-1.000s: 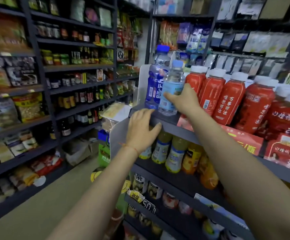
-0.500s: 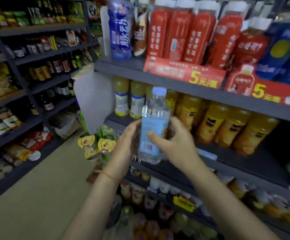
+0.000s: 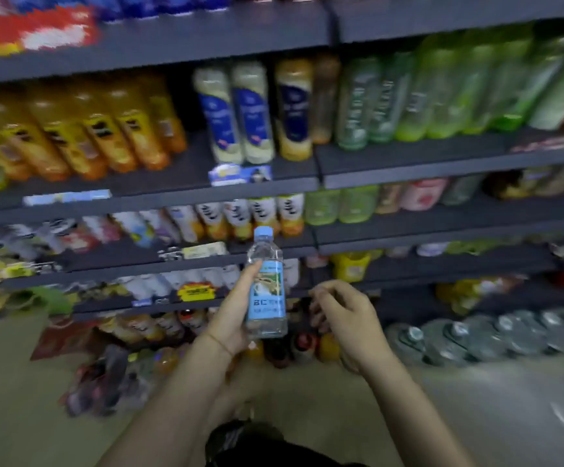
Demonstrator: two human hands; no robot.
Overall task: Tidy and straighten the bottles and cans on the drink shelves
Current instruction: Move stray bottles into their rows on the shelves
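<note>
Item in transit: one small water bottle (image 3: 266, 288) with a pale blue cap and blue label, standing upright in the person's left hand (image 3: 231, 318), whose fingers and thumb are curling round its lower body in front of the lower drink shelves (image 3: 442, 227). Right hand (image 3: 343, 313) is hanging just beside the bottle, apart from it, fingers loosely curled and holding nothing. Step in hand, as judged: the person is carrying a misplaced bottle and looking for its proper row. Large clear water containers (image 3: 496, 335) are sitting at floor level to the right, at least five caps showing through the blur, and they seem the likeliest neighbours for it. Next move is calling for a lowering reach to the right, label turned outward, bottle set down upright without knocking what stands there. Count on the upper visible shelf: about five orange juice bottles (image 3: 105, 129) leaning at left; three cream bottles with dark blue labels (image 3: 250, 112); one amber bottle beside them; a row of pale green bottles (image 3: 442, 92), roughly six, blur preventing a firm tally. Shelves below are holding mixed small bottles, too smeared to count.
</note>
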